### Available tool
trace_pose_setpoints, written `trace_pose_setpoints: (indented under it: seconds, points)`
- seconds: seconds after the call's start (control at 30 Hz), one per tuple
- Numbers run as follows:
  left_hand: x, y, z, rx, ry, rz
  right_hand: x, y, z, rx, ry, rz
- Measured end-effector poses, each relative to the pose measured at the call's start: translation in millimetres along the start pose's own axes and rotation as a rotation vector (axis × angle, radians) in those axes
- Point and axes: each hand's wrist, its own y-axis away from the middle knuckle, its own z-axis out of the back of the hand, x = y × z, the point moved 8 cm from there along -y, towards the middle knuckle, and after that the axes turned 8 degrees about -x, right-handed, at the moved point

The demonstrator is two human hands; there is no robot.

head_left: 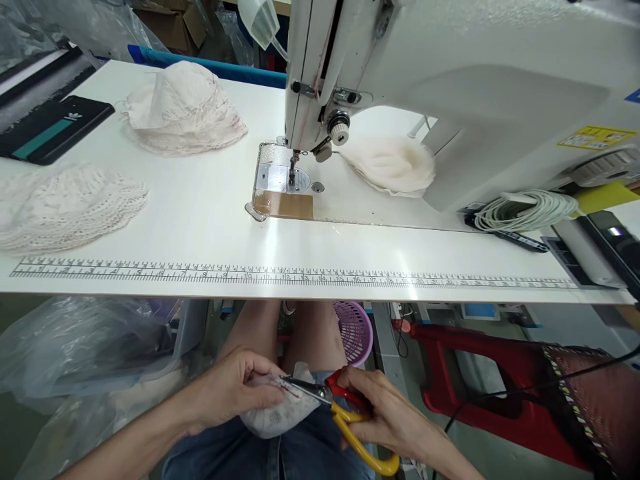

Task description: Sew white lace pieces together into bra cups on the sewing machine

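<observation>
Scissors meet a white lace cup held over the lap, below the sewing table's front edge.

Head view: the left hand (233, 393) pinches the lace piece (275, 417) by its upper edge, fingers curled shut on the fabric; the right hand (385, 417) grips the red-and-yellow scissors (345, 413), fingers through the loops, blades nearly closed at a red thread (293, 391). The piece looks light, soft and limp, likely to sag, so a hold close beside the cut seems best. The sewing machine (400, 73) and stacked lace pieces (65, 207) sit on the table (200, 220).
</observation>
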Motion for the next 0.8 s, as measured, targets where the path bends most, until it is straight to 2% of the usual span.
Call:
trace_pose_setpoints:
  seconds: [0.2, 0.33, 0.43, 0.53, 0.57, 0.67, 0.8]
  points:
    - [-2, 2, 0.4, 0.021, 0.048, -0.027, 1, 0, -6, -0.032, 0.058, -0.004]
    - [2, 4, 6.1, 0.011, 0.060, -0.052, 10, 3, 7, -0.159, 0.097, 0.033]
    - [4, 6, 11.0, 0.012, 0.052, -0.084, 22, 11, 44, -0.342, 0.086, 0.099]
    - [3, 8, 16.6, -0.003, 0.016, -0.127, 28, 19, 105, -0.612, 0.203, 0.125]
    - [2, 8, 18.7, -0.014, 0.008, -0.140, 28, 19, 124, -0.659, 0.276, 0.111]
    - [-2, 12, 23.9, -0.038, -0.010, -0.187, 15, 5, 171, -0.693, 0.512, 0.036]
    - [-3, 20, 32.1, -0.063, -0.006, -0.231, -2, -19, 206, -0.618, 0.704, 0.090]
